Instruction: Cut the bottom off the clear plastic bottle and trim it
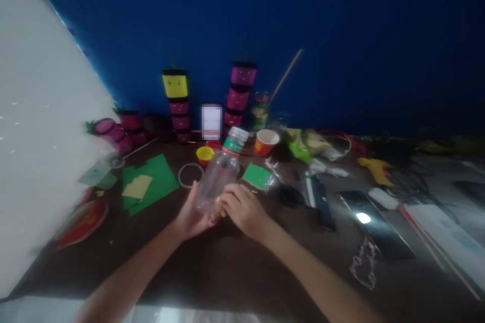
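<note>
A clear plastic bottle with a white cap and a green band at its neck is tilted over the table, its top leaning to the right and away from me. My left hand is wrapped round its lower end from below. At the bottle's lower right side, my right hand has its fingertips pinched together close to the plastic. Something small and yellowish shows at those fingertips, too blurred to name. Just beyond the hands lie a clear ring and a green paper pad.
Green sheets with cream paper pieces lie left. A yellow cup, an orange paper cup and stacked purple figures stand behind. To the right are a black phone, a beaded string and a yellow glue gun.
</note>
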`<state>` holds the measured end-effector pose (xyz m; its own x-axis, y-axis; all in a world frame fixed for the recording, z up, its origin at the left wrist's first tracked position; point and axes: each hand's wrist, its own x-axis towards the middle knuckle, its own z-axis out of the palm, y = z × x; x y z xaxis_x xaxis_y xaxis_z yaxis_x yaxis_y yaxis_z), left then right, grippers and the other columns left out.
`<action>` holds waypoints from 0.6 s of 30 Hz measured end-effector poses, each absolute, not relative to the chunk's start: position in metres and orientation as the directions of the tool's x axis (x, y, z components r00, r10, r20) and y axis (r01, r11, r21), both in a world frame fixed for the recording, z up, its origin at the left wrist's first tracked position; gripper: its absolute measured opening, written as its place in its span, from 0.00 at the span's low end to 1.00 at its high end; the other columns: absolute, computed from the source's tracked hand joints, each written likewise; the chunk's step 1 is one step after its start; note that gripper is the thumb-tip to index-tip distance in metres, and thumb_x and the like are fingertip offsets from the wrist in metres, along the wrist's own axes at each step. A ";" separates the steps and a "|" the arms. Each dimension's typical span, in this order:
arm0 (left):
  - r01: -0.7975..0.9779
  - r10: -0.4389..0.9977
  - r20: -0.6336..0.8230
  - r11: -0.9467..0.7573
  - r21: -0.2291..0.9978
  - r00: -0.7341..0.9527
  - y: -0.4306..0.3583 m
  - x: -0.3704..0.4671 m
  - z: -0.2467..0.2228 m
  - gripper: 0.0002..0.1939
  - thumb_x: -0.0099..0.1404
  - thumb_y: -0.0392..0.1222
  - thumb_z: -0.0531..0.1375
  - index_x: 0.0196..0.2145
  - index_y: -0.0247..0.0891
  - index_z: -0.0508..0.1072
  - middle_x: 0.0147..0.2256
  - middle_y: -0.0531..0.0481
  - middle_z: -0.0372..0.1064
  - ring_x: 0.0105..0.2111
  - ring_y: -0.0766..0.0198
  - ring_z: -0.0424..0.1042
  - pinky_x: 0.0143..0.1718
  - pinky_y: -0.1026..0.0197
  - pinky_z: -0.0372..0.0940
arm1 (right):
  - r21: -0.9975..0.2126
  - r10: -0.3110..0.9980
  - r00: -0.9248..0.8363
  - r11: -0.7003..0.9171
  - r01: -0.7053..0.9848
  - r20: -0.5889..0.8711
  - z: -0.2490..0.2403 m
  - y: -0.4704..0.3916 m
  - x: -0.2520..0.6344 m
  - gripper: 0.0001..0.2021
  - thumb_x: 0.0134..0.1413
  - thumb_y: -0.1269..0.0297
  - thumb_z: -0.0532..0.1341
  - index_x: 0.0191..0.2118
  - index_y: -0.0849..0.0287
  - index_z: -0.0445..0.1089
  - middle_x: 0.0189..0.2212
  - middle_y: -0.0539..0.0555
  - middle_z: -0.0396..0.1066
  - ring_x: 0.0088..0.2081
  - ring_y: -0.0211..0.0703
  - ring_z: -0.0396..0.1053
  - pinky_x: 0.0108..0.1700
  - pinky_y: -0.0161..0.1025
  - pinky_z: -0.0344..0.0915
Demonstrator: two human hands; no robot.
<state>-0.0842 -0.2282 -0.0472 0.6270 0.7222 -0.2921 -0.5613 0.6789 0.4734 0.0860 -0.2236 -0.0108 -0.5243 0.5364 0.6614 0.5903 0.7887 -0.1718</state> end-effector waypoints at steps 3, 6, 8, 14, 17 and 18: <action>-0.548 0.705 -0.297 0.696 0.463 0.644 -0.227 -0.085 -0.050 0.41 0.59 0.70 0.40 0.35 0.26 0.71 0.26 0.37 0.71 0.21 0.67 0.68 0.20 0.69 0.60 | -0.196 0.531 -0.499 0.794 0.575 0.685 -0.011 -0.225 0.087 0.07 0.59 0.71 0.53 0.32 0.62 0.67 0.31 0.56 0.67 0.33 0.40 0.65 0.36 0.37 0.64; -0.551 0.700 -0.293 0.701 0.452 0.651 -0.226 -0.085 -0.053 0.41 0.59 0.70 0.40 0.38 0.26 0.71 0.27 0.37 0.72 0.21 0.67 0.68 0.19 0.70 0.60 | -0.259 0.562 -0.484 0.789 0.557 0.670 -0.011 -0.226 0.089 0.06 0.59 0.71 0.53 0.37 0.62 0.67 0.34 0.57 0.68 0.35 0.41 0.66 0.38 0.38 0.65; -0.555 0.700 -0.290 0.702 0.446 0.653 -0.226 -0.085 -0.053 0.41 0.59 0.70 0.40 0.38 0.27 0.71 0.27 0.37 0.72 0.21 0.67 0.69 0.19 0.70 0.61 | -0.282 0.596 -0.503 0.774 0.567 0.625 -0.011 -0.225 0.090 0.07 0.58 0.71 0.54 0.39 0.59 0.68 0.36 0.56 0.68 0.34 0.40 0.65 0.39 0.38 0.65; -0.536 0.675 -0.283 0.723 0.436 0.681 -0.226 -0.084 -0.051 0.41 0.59 0.70 0.38 0.36 0.27 0.71 0.27 0.36 0.73 0.20 0.67 0.69 0.20 0.70 0.61 | -0.250 0.638 -0.527 0.738 0.627 0.561 -0.008 -0.220 0.088 0.06 0.55 0.71 0.56 0.32 0.56 0.70 0.36 0.54 0.68 0.32 0.39 0.64 0.39 0.40 0.64; -0.534 0.671 -0.294 0.729 0.428 0.681 -0.225 -0.084 -0.051 0.42 0.59 0.70 0.38 0.36 0.27 0.71 0.27 0.35 0.72 0.20 0.67 0.69 0.20 0.70 0.60 | -0.209 0.576 -0.527 0.774 0.598 0.625 -0.004 -0.219 0.087 0.08 0.58 0.70 0.54 0.30 0.59 0.69 0.34 0.55 0.68 0.32 0.40 0.65 0.37 0.39 0.65; -0.534 0.669 -0.300 0.732 0.423 0.680 -0.225 -0.085 -0.052 0.42 0.59 0.71 0.38 0.36 0.26 0.71 0.27 0.35 0.72 0.20 0.66 0.69 0.20 0.70 0.61 | -0.221 0.561 -0.515 0.786 0.578 0.648 -0.003 -0.220 0.088 0.09 0.59 0.69 0.52 0.31 0.60 0.68 0.34 0.56 0.68 0.33 0.40 0.66 0.37 0.39 0.66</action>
<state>-0.0849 -0.2250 -0.0515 0.6801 0.6690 -0.2997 -0.5339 0.7322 0.4229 0.0878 -0.2199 -0.0034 -0.5150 0.5614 0.6478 0.5778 0.7855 -0.2214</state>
